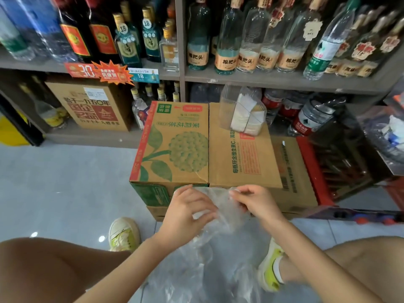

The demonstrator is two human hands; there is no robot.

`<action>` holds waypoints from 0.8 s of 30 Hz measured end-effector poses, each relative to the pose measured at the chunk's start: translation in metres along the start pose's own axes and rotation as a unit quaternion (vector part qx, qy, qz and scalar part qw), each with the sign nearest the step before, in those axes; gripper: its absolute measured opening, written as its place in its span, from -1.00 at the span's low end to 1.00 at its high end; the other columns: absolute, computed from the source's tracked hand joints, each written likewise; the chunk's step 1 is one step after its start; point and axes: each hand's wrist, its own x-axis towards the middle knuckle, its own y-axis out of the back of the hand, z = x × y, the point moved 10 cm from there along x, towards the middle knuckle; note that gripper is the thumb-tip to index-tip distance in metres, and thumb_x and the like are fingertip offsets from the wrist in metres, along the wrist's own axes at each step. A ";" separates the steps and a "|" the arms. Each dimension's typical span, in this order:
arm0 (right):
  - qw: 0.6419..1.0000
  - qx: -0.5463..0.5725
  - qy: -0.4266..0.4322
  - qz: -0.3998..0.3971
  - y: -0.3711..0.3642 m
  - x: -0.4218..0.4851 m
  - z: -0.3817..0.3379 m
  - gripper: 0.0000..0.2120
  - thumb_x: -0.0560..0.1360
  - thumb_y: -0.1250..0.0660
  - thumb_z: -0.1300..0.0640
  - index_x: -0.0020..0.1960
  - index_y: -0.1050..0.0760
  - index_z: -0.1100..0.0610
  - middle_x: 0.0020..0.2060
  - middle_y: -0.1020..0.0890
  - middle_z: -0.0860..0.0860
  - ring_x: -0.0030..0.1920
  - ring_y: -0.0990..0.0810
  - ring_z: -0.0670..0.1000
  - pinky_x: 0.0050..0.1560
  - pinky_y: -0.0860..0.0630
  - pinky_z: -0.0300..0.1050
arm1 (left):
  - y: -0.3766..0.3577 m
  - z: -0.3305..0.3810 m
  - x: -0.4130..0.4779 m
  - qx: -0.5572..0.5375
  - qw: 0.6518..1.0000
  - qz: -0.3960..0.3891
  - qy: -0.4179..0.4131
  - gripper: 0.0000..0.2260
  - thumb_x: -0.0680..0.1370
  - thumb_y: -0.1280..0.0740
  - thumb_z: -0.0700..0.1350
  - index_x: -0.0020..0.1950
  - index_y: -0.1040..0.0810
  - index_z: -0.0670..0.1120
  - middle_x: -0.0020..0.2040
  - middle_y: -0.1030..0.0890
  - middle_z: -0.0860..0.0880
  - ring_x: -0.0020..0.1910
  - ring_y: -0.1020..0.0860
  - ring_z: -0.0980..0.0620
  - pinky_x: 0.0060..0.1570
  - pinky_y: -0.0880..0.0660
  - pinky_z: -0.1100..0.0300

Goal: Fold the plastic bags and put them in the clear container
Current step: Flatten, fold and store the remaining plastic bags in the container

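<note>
A thin clear plastic bag hangs down between my knees, its top held in front of the cardboard box. My left hand grips the bag's upper left part with curled fingers. My right hand pinches the bag's top edge at the box's near rim. The clear container stands on the far right of the box top and holds several folded whitish bags.
Shelves packed with bottles rise behind the box. A second carton sits on the low shelf at left. A dark crate and red rack stand at right. Grey tiled floor spreads left; my shoes flank the bag.
</note>
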 end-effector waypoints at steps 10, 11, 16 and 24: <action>0.971 -0.044 0.185 -0.146 -0.026 -0.038 -0.096 -0.67 0.36 -0.47 -0.02 0.07 -0.48 -0.24 -0.06 -0.60 -0.10 -0.08 -0.54 -0.21 -0.08 -0.42 -0.46 | 0.058 -0.037 0.025 -0.195 0.941 0.062 0.271 -0.86 0.52 -0.38 -0.13 -0.24 -0.61 0.01 -0.34 -0.59 0.23 -0.29 -0.50 0.29 -0.21 -0.37 0.44; 0.971 -0.041 0.197 -0.130 -0.026 -0.037 -0.104 -0.70 0.39 -0.47 0.06 0.04 -0.50 -0.22 -0.09 -0.59 -0.09 -0.11 -0.53 -0.20 -0.10 -0.42 -0.46 | 0.061 -0.035 0.027 -0.203 0.940 0.060 0.269 -0.84 0.53 -0.37 -0.11 -0.25 -0.60 -0.02 -0.38 -0.56 0.20 -0.34 -0.46 0.28 -0.26 -0.36 0.42; 0.965 -0.055 0.230 -0.117 -0.033 -0.030 -0.134 -0.68 0.43 -0.45 0.09 0.14 -0.51 -0.12 -0.01 -0.55 -0.20 0.00 -0.47 -0.29 -0.06 -0.38 -0.39 | 0.067 -0.035 0.032 -0.250 0.923 0.027 0.290 -0.72 0.60 -0.29 -0.05 -0.16 -0.59 -0.24 -0.29 -0.49 -0.08 -0.29 -0.42 0.03 -0.22 -0.35 0.14; 0.972 0.040 0.219 -0.079 -0.018 -0.021 -0.161 -0.89 0.46 -0.43 0.16 -0.14 -0.56 0.20 -0.34 -0.65 -0.01 -0.34 -0.59 -0.17 -0.29 -0.46 -0.32 | 0.088 -0.059 0.028 -0.282 0.874 0.081 0.387 -0.55 0.60 -0.12 0.20 -0.02 -0.62 -0.12 -0.14 -0.68 -0.01 -0.16 -0.63 0.10 -0.13 -0.51 0.24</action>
